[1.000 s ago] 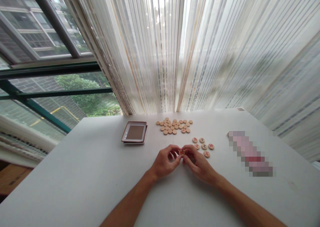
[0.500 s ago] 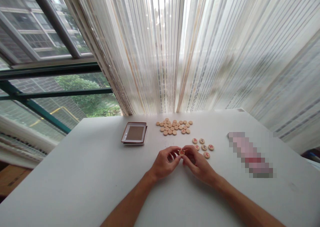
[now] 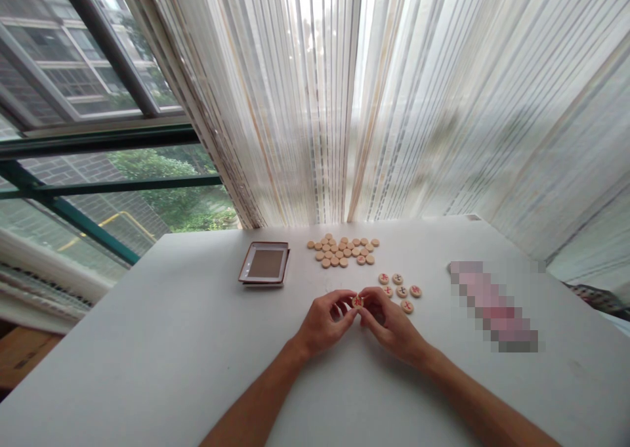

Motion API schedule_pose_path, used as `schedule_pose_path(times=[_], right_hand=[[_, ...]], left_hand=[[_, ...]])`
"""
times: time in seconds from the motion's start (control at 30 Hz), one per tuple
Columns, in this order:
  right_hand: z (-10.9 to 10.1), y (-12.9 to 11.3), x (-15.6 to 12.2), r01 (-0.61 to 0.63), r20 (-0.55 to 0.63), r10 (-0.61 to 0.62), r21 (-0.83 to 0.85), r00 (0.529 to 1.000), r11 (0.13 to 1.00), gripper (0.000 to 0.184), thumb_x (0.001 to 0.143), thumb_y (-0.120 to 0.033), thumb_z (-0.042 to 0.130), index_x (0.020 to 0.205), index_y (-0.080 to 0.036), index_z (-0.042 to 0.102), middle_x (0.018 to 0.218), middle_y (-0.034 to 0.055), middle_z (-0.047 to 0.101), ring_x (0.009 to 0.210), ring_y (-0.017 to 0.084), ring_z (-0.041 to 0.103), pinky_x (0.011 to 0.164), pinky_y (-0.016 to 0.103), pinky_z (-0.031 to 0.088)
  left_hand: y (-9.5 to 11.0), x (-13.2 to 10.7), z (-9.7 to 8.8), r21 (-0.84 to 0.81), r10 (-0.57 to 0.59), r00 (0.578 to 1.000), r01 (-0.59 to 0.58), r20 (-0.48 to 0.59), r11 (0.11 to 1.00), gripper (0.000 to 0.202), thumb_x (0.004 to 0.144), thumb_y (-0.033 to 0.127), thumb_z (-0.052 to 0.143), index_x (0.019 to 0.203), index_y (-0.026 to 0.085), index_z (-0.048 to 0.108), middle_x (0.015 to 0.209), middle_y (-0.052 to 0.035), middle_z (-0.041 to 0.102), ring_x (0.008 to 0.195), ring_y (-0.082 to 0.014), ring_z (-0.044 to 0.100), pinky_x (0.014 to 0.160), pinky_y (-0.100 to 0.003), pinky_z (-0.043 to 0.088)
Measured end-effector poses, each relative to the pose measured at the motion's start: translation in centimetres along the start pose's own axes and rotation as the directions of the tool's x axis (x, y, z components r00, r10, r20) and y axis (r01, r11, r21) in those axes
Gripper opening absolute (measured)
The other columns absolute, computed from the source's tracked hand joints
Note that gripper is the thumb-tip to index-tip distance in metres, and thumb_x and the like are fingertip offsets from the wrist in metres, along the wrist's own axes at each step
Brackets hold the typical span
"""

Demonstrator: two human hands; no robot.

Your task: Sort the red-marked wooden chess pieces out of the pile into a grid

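Note:
Between the fingertips of both hands is a round wooden Chinese chess piece (image 3: 357, 301), its face with a red character turned toward me. My left hand (image 3: 326, 321) pinches it from the left side, fingers curled. From the other side my right hand (image 3: 388, 324) grips the same piece with thumb and fingers. Just beyond the right hand lie several face-up chess pieces (image 3: 402, 291) with red or black characters. Farther back is a cluster of chess pieces (image 3: 339, 254), nearly all showing plain faces; one (image 3: 361, 260) bears a red mark.
A shallow rectangular box (image 3: 264, 263) with a brown inside rests on the white table (image 3: 162, 342), left of the cluster. On the right lies a pixelated pinkish long object (image 3: 495, 306). Sheer striped curtains (image 3: 305, 106) hang behind the table's far edge, with a window (image 3: 98, 119) at left.
Both hands and the held chess piece stay in nearly the same place. The view has shifted very slightly; the pieces on the table have not moved.

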State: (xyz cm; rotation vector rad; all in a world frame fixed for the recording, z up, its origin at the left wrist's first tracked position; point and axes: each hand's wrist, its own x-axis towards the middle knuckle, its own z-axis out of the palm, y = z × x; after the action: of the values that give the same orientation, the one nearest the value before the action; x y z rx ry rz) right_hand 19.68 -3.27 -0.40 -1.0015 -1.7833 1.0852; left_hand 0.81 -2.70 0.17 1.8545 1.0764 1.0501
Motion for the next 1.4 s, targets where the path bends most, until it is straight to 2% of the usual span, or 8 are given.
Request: schedule_pose_path(times=[0.2, 0.43, 0.6, 0.87, 1.03, 1.4], right_hand=[[0.04, 0.28, -0.05, -0.006, 0.001, 0.006, -0.02, 1.0, 1.0, 0.018, 0.098, -0.038, 0.052, 0.104, -0.022, 0.048, 0.083, 0.0019, 0.062, 0.072, 0.017, 0.062, 0.067, 0.03, 0.051], [-0.11, 0.58, 0.08, -0.026, -0.018, 0.024, -0.089, 1.0, 0.996, 0.02, 0.096, -0.04, 0.055, 0.093, -0.021, 0.049, 0.075, -0.0005, 0.058, 0.066, 0.015, 0.056, 0.06, 0.027, 0.044], [-0.12, 0.62, 0.02, -0.037, -0.037, 0.033, -0.108, 0.999, 0.993, 0.022, 0.097, -0.042, 0.053, 0.089, -0.021, 0.049, 0.07, -0.0019, 0.056, 0.062, 0.014, 0.052, 0.057, 0.026, 0.04], [-0.21, 0.23, -0.01, -0.048, -0.012, 0.047, -0.058, 0.999, 0.997, 0.021, 0.1, -0.041, 0.048, 0.092, -0.021, 0.049, 0.073, -0.0011, 0.059, 0.065, 0.015, 0.057, 0.06, 0.027, 0.044], [-0.3, 0.14, 0.11, -0.044, -0.004, 0.044, -0.011, 0.999, 0.999, 0.019, 0.101, -0.039, 0.045, 0.096, -0.021, 0.05, 0.081, 0.0003, 0.061, 0.069, 0.016, 0.061, 0.064, 0.028, 0.048], [-0.36, 0.27, 0.09, 0.002, 0.011, -0.003, 0.078, 1.0, 0.997, 0.015, 0.098, -0.036, 0.051, 0.102, -0.021, 0.05, 0.089, 0.0031, 0.061, 0.074, 0.017, 0.063, 0.069, 0.031, 0.053]], left_hand=[[-0.09, -0.13, 0.18, 0.034, 0.033, 0.999, -0.033, 0.001, 0.999, 0.026, 0.087, 0.028, 0.064, 0.11, 0.018, 0.068, 0.089, -0.0047, 0.073, 0.071, -0.0136, 0.064, 0.064, -0.023, 0.051], [-0.16, -0.64, 0.41, 0.104, 0.147, 0.989, -0.15, 0.029, 0.983, 0.029, 0.085, 0.017, 0.063, 0.113, 0.021, 0.066, 0.1, -0.0035, 0.074, 0.072, -0.0117, 0.064, 0.07, -0.023, 0.053], [-0.09, -0.77, 0.52, 0.151, 0.186, 0.982, -0.19, 0.04, 0.97, 0.029, 0.084, 0.015, 0.064, 0.112, 0.021, 0.066, 0.099, -0.0026, 0.073, 0.072, -0.0124, 0.064, 0.074, -0.025, 0.053], [0.12, -0.7, 0.5, 0.126, 0.122, 0.992, -0.127, 0.043, 0.984, 0.025, 0.086, 0.018, 0.064, 0.11, 0.021, 0.065, 0.096, -0.0018, 0.073, 0.07, -0.0122, 0.062, 0.07, -0.024, 0.052], [0.04, -0.63, 0.5, 0.108, 0.088, 0.996, -0.091, 0.026, 0.99, 0.026, 0.086, 0.02, 0.065, 0.112, 0.021, 0.065, 0.095, -0.0021, 0.072, 0.07, -0.0118, 0.062, 0.067, -0.023, 0.052], [0.14, -0.36, 0.49, 0.05, 0.048, 0.999, -0.048, 0.001, 0.998, 0.025, 0.089, 0.026, 0.063, 0.113, 0.02, 0.065, 0.095, -0.0033, 0.073, 0.071, -0.0121, 0.063, 0.066, -0.023, 0.051]])
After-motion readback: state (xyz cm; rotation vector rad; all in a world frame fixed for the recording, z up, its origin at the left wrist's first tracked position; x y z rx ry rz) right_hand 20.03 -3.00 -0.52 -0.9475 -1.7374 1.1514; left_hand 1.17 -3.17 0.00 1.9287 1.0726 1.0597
